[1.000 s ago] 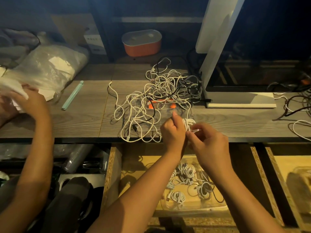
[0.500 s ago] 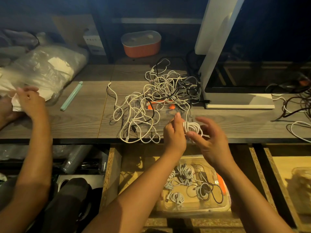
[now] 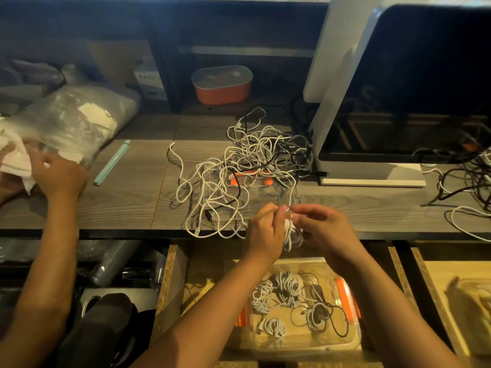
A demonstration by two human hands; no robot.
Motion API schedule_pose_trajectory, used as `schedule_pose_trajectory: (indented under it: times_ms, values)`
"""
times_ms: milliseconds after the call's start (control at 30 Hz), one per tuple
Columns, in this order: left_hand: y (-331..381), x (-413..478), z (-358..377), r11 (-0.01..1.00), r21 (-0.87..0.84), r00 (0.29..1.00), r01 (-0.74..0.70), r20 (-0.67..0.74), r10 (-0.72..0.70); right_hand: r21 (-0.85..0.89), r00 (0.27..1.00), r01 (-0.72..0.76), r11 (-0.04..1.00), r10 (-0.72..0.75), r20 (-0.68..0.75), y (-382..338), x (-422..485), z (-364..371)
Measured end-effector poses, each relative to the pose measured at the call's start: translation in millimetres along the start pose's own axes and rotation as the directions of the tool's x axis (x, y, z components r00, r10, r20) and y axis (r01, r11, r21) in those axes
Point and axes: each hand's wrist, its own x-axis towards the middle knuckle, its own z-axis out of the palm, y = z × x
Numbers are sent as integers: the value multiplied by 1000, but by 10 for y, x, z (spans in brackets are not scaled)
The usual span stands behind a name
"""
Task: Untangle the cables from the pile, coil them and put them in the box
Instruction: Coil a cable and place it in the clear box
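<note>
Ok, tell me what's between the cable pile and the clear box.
Head view: the left hand and right hand holding a white coil, at the desk edge.

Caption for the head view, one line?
Left hand and right hand hold a coiled white cable near the tangled pile, above the box.

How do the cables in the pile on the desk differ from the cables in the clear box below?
The pile lies loose and tangled; the boxed cables are wound into small separate coils. The pile spreads across the desk; the boxed cables sit inside the clear box below it. Both are mostly white with some black.
</note>
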Motion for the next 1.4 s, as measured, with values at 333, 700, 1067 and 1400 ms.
schedule_pose_trajectory:
  times_ms: [333, 700, 1067, 1400]
  values:
    - [278, -51, -23, 873, -30, 848, 487, 256, -464, 65, 963, 62, 996, -42, -264, 35, 222, 76]
    - [239, -18, -61, 844, -103, 850, 527, 30, -527, 115, 941, -285, 952, 256, 219, 163, 158, -49]
    - [166, -188, -13, 911, -12, 871, 412, 298, -390, 16, 997, -75, 997, 76, -27, 353, 215, -61]
    - [-186, -417, 58, 908, 129, 858, 398, 297, -418, -63, 991, -133, 989, 133, -14, 773, -19, -177]
